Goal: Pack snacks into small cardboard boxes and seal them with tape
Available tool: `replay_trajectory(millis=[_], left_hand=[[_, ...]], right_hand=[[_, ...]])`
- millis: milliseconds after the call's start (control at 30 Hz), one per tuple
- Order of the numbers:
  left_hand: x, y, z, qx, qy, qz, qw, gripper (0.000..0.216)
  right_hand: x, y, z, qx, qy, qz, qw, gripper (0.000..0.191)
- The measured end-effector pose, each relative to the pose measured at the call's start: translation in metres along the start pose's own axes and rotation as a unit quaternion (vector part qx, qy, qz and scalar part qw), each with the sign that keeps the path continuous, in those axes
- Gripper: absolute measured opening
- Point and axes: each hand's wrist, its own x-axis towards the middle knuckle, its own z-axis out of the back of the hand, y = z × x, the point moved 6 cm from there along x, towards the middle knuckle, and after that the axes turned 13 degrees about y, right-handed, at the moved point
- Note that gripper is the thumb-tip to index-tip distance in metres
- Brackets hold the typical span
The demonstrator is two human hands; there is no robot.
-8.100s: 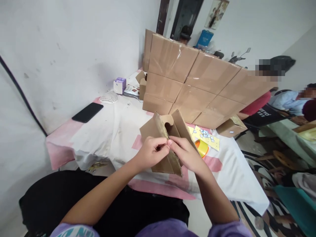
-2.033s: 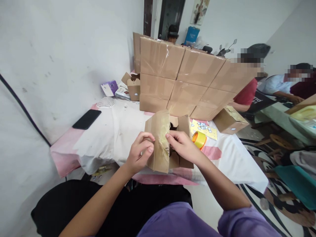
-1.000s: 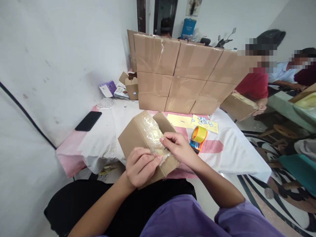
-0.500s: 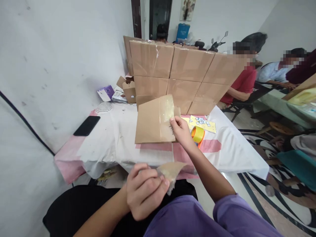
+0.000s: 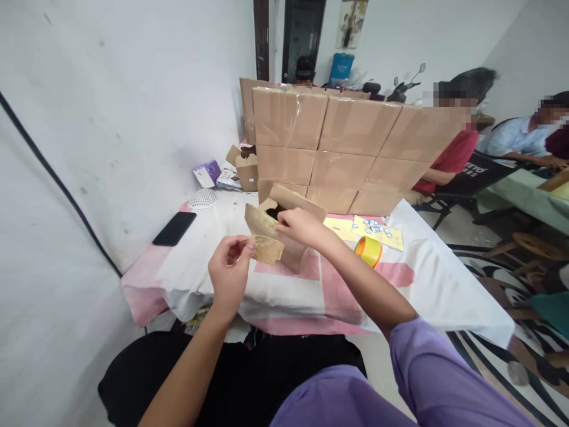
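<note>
A small open cardboard box (image 5: 293, 228) stands tilted on the white and pink table cloth (image 5: 213, 279). My right hand (image 5: 300, 226) grips the box at its top edge. My left hand (image 5: 227, 270) is a little to the left of the box and pinches a torn brown strip of tape (image 5: 265, 249) between thumb and fingers. The strip hangs free of the box.
A wall of stacked taped cartons (image 5: 351, 151) stands behind. A yellow tape roll (image 5: 370, 250) and yellow sticker sheets (image 5: 377, 231) lie to the right, a black phone (image 5: 174, 228) to the left. Other people (image 5: 448, 157) sit at the right.
My left hand has peeled the tape strip off the box and lifted it up beside the box. My right hand has turned the box so its open side faces up.
</note>
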Motion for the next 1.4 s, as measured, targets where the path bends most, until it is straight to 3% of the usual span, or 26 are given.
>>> replay_trajectory(millis=[100, 200, 267, 400, 467, 533, 600, 633, 700, 767, 867, 967, 1167, 1300, 1400], left_hand=[[0.003, 0.005, 0.010, 0.028, -0.006, 0.002, 1.000, 0.010], [0.001, -0.001, 0.015, 0.091, -0.005, -0.036, 0.995, 0.008], [-0.003, -0.010, 0.015, 0.127, 0.004, -0.060, 0.990, 0.008], [-0.011, -0.030, 0.014, 0.144, 0.023, -0.082, 0.986, 0.008], [-0.011, -0.034, 0.015, 0.156, 0.047, -0.052, 0.985, 0.012], [-0.008, -0.034, 0.015, 0.202, 0.076, -0.007, 0.976, 0.029], [-0.007, -0.039, 0.019, 0.277, 0.065, -0.006, 0.959, 0.051], [-0.007, -0.045, 0.021, 0.318, 0.041, -0.033, 0.947, 0.056], [-0.009, -0.060, 0.019, 0.396, 0.010, -0.126, 0.910, 0.041], [-0.014, -0.069, 0.008, 0.436, 0.051, -0.212, 0.873, 0.023], [-0.016, -0.068, -0.007, 0.389, 0.168, -0.267, 0.865, 0.029], [-0.013, -0.062, -0.016, 0.334, 0.231, -0.290, 0.867, 0.039], [-0.020, -0.060, -0.043, 0.316, 0.251, -0.387, 0.829, 0.040], [-0.034, -0.071, -0.061, 0.272, 0.246, -0.387, 0.846, 0.041], [-0.047, -0.073, -0.069, 0.238, 0.250, -0.360, 0.867, 0.038]], right_hand=[[-0.005, 0.005, -0.007, 0.046, -0.054, 0.022, 0.997, 0.024], [-0.034, 0.021, 0.002, 0.099, -0.160, 0.086, 0.978, 0.032], [-0.053, 0.038, 0.005, 0.104, -0.181, 0.135, 0.969, 0.029], [-0.066, 0.066, -0.007, 0.177, -0.094, 0.181, 0.963, 0.015], [-0.067, 0.072, -0.018, 0.241, -0.052, 0.191, 0.950, 0.020], [-0.067, 0.074, -0.028, 0.283, -0.043, 0.198, 0.937, 0.022], [-0.066, 0.072, -0.038, 0.316, -0.044, 0.193, 0.928, 0.020], [-0.065, 0.069, -0.043, 0.331, -0.040, 0.185, 0.924, 0.019], [-0.064, 0.065, -0.052, 0.352, -0.034, 0.162, 0.921, 0.017], [-0.067, 0.061, -0.056, 0.358, -0.039, 0.146, 0.921, 0.015], [-0.077, 0.059, -0.055, 0.339, -0.025, 0.159, 0.927, 0.017], [-0.090, 0.051, -0.053, 0.300, -0.005, 0.188, 0.935, 0.020], [-0.121, 0.025, -0.055, 0.274, -0.077, 0.202, 0.937, 0.021], [-0.137, 0.003, -0.060, 0.307, -0.157, 0.124, 0.931, 0.018], [-0.147, -0.010, -0.066, 0.347, -0.180, 0.095, 0.915, 0.019]])
